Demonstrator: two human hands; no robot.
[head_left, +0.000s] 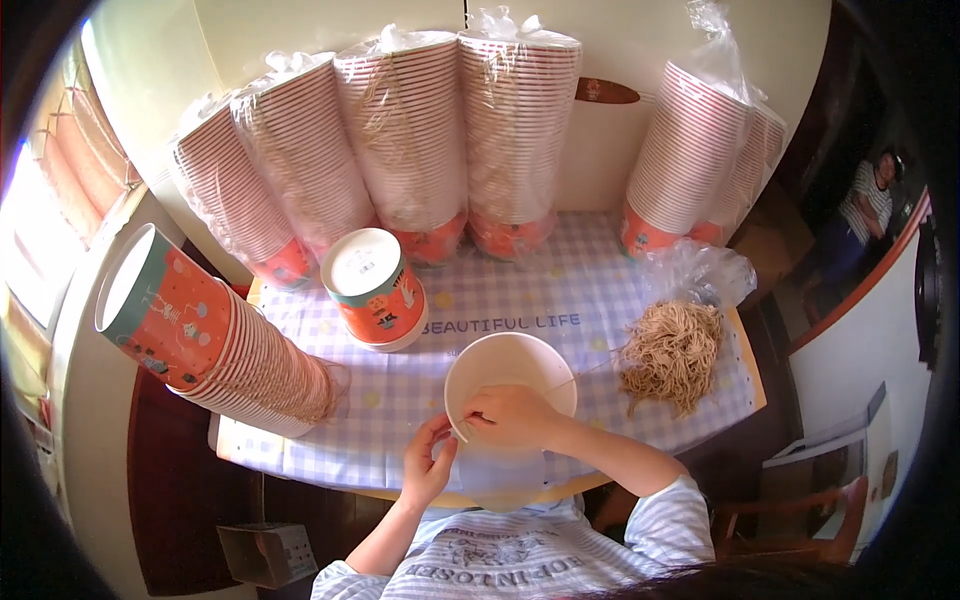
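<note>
A white paper bucket [531, 352] stands mouth up near the table's front edge, in front of me. My left hand [430, 461] is at its left rim, thumb and fingers closed on the edge. Reaching across the mouth from the right, my right hand [508, 416] pinches at the same part of the rim, inside the bucket. A thin beige string seems to run from the bucket's right side toward a tangled heap of beige strings [672, 352] on the right. The right fingertips are partly hidden, so the string's end does not show.
Stacked orange-and-white buckets [270, 370] lean at the left, strings hanging by their rims. A lidded orange bucket [375, 290] stands behind. Several plastic-wrapped stacks [520, 130] line the wall. A clear plastic bag [700, 272] lies behind the strings. A person [868, 205] is at far right.
</note>
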